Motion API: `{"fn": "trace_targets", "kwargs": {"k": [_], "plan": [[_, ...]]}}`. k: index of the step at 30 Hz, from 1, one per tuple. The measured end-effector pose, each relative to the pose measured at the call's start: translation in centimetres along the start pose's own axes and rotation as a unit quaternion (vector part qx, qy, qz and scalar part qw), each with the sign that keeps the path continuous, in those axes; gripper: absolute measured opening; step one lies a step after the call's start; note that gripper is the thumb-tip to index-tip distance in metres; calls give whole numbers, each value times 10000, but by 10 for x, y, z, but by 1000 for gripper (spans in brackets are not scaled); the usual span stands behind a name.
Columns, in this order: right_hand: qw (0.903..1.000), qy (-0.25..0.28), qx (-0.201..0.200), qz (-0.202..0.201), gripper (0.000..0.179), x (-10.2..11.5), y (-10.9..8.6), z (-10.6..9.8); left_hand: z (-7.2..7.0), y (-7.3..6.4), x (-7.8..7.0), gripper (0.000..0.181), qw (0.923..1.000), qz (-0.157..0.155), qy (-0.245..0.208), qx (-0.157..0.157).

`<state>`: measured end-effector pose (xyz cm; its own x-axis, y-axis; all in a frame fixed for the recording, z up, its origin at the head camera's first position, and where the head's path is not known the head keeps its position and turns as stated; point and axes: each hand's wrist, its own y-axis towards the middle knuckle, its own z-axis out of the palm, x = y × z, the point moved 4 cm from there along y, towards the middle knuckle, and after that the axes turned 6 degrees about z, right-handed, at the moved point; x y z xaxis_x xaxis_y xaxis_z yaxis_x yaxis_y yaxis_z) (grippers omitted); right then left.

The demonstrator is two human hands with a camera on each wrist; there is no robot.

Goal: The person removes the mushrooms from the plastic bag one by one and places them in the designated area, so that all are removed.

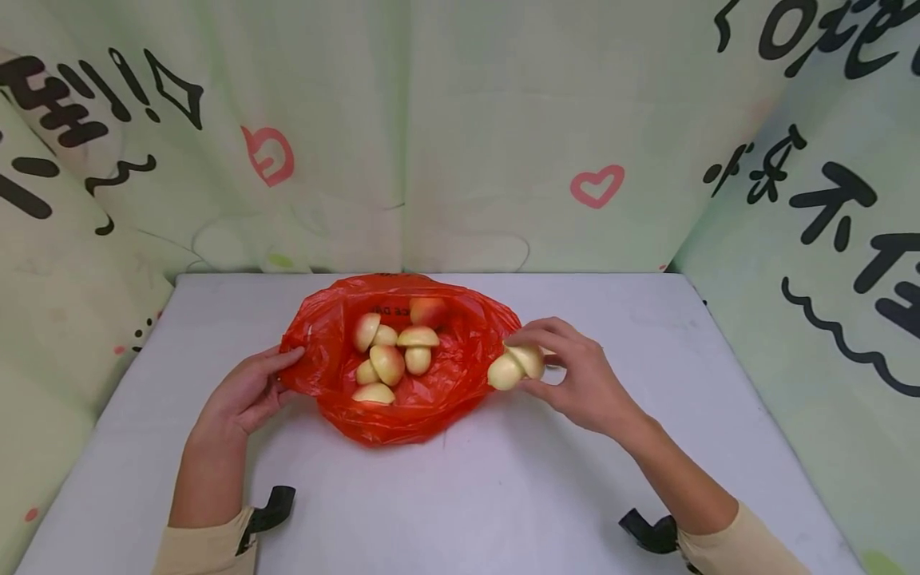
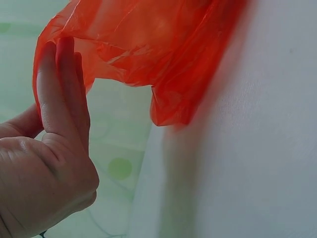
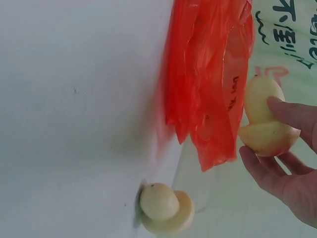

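Note:
A red plastic bag (image 1: 460,399) stands with its mouth spread wide on the white table. Inside it lie several pale mushrooms (image 1: 418,339) with yellow-to-reddish caps. My left hand (image 1: 247,391) pinches the bag's left rim between thumb and fingers; in the left wrist view the red film (image 2: 143,44) drapes over the fingertips. At the bag's right rim, my right hand (image 1: 575,371) holds another mushroom (image 1: 509,370) between thumb and fingers. The right wrist view shows this mushroom (image 3: 265,101) beside the bag's side, stem up and cap down in that picture.
One more mushroom (image 3: 161,203) lies on the table in the right wrist view, away from the bag. The white table (image 1: 460,511) reaches back to a pale green curtain (image 1: 460,144) with black lettering and pink drawings, which also lines both sides.

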<state>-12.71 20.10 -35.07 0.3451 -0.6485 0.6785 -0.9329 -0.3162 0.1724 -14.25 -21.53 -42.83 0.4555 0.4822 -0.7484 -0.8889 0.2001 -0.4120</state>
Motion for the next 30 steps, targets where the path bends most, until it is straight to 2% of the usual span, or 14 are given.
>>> {"fn": "trace_targets", "kwargs": {"k": [12, 24, 30], "plan": [[9992, -211, -268, 205, 56, -27, -11, -18, 0, -2, -2, 42, 9999, 82, 91, 2], [9979, -315, -291, 495, 53, -48, -19, -17, -1, 0, 0, 36, 9998, 74, 158, -59], [9968, -372, -264, 657, 52, -58, -21, -15, 0, -1, -1, 44, 9998, 85, 160, -24]]}}
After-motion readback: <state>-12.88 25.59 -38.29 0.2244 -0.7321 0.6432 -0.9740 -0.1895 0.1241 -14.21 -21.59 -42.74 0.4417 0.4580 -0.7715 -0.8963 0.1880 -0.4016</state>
